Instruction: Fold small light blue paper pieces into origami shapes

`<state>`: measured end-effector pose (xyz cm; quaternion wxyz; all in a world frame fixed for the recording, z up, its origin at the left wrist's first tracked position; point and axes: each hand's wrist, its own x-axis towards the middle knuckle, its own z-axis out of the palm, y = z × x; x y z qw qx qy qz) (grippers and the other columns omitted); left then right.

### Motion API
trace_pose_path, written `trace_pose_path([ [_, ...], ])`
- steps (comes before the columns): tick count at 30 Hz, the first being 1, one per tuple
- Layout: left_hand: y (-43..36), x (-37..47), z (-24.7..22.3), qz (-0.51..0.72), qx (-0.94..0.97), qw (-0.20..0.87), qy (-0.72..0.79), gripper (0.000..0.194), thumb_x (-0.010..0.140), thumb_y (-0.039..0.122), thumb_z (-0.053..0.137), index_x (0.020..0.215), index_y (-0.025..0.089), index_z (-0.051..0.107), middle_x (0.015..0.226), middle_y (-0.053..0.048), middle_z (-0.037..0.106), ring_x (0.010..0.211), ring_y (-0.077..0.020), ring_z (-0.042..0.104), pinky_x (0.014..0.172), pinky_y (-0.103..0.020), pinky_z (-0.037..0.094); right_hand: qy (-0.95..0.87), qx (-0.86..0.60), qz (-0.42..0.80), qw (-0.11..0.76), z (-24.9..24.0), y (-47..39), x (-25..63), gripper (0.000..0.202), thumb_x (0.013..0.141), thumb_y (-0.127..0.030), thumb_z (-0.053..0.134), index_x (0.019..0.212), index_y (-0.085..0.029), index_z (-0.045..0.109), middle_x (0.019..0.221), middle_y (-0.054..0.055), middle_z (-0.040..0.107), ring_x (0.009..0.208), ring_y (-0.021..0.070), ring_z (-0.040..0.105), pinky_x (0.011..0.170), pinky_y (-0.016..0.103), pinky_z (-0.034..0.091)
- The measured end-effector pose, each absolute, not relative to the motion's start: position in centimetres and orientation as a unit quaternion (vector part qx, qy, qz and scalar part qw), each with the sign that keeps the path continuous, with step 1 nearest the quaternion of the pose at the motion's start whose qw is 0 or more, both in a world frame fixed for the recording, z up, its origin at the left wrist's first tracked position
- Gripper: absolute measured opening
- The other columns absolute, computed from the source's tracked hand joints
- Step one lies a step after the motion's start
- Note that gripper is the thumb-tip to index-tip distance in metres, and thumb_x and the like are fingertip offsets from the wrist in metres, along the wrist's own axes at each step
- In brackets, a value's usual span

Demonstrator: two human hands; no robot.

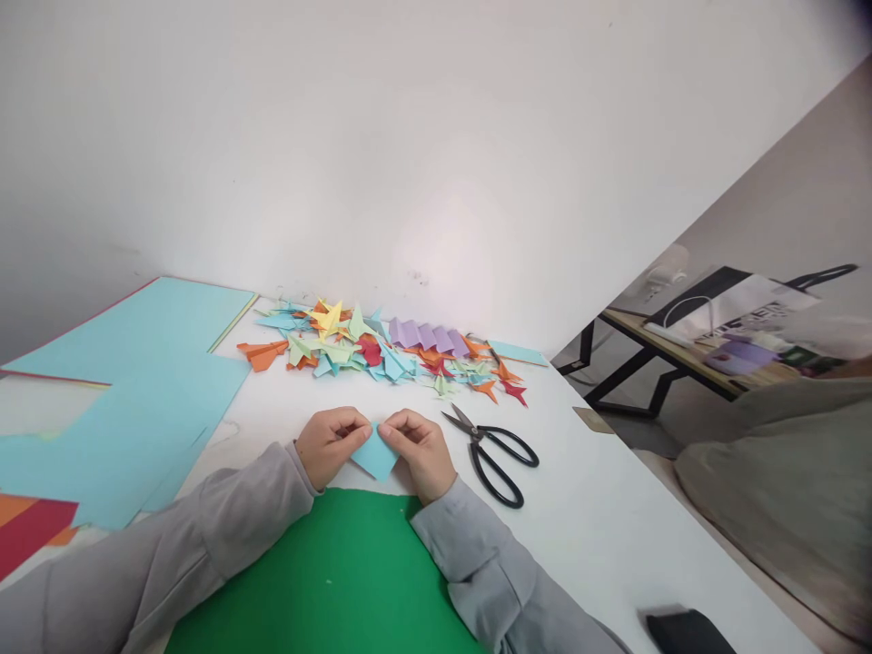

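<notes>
A small light blue paper (377, 456) is held between both hands, just beyond the far edge of a green sheet (327, 572). My left hand (332, 445) pinches its upper left edge between thumb and fingers. On the other side, my right hand (421, 450) pinches the top right part of the same paper. The lower corner of the paper points toward me. Black-handled scissors (477, 433) lie on the white table right of my right hand, blades slightly apart.
Folded paper pieces in many colours (327, 350) and a pleated purple paper (428, 336) lie along the wall. Large blue sheets (156, 409) cover the left side. A black object (688, 631) sits at the lower right. Beyond the table stands a low table (681, 350) with bags.
</notes>
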<state>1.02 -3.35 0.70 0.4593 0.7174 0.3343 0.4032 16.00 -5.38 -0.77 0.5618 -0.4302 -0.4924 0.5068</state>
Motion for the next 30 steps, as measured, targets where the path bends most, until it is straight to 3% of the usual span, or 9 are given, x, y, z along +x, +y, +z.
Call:
trace_pose_path([
  [10, -3.3, 1.0, 0.6, 0.330, 0.739, 0.474, 0.346, 0.024, 0.070, 0.030, 0.046, 0.053, 0.014, 0.047, 0.049, 0.004, 0.037, 0.049, -0.0084, 0.033, 0.048, -0.022, 0.027, -0.541, -0.429, 0.516, 0.507, -0.6, -5.7, 15.7, 0.029, 0.063, -0.040, 0.067, 0.060, -0.016, 0.051, 0.046, -0.007, 0.041, 0.044, 0.0061, 0.032, 0.043, 0.020, 0.023],
  [19, -3.1, 1.1, 0.8, 0.338, 0.719, 0.494, 0.352, 0.020, 0.068, 0.029, 0.046, 0.054, 0.014, 0.048, 0.049, 0.004, 0.039, 0.050, -0.0085, 0.034, 0.049, -0.022, 0.029, -0.497, -0.423, 0.542, 0.529, -1.0, -5.5, 15.7, 0.031, 0.061, -0.041, 0.068, 0.060, -0.017, 0.050, 0.045, -0.008, 0.041, 0.041, 0.0056, 0.032, 0.042, 0.020, 0.022],
  [25, -3.1, 1.1, 0.7, 0.344, 0.677, 0.549, 0.350, 0.016, 0.065, 0.026, 0.048, 0.053, 0.015, 0.046, 0.047, 0.003, 0.047, 0.048, -0.0113, 0.049, 0.052, -0.024, 0.038, -0.421, -0.435, 0.549, 0.576, -1.2, -5.2, 16.0, 0.029, 0.059, -0.037, 0.070, 0.058, -0.017, 0.049, 0.044, -0.007, 0.046, 0.040, 0.0057, 0.036, 0.042, 0.020, 0.024],
  [30, -3.2, 0.9, 0.6, 0.357, 0.659, 0.555, 0.360, 0.013, 0.064, 0.022, 0.045, 0.053, 0.016, 0.047, 0.045, 0.002, 0.050, 0.047, -0.0113, 0.049, 0.053, -0.024, 0.039, -0.362, -0.431, 0.557, 0.610, -1.0, -4.8, 16.3, 0.028, 0.054, -0.034, 0.073, 0.056, -0.016, 0.051, 0.043, -0.007, 0.046, 0.040, 0.0054, 0.036, 0.041, 0.019, 0.025],
])
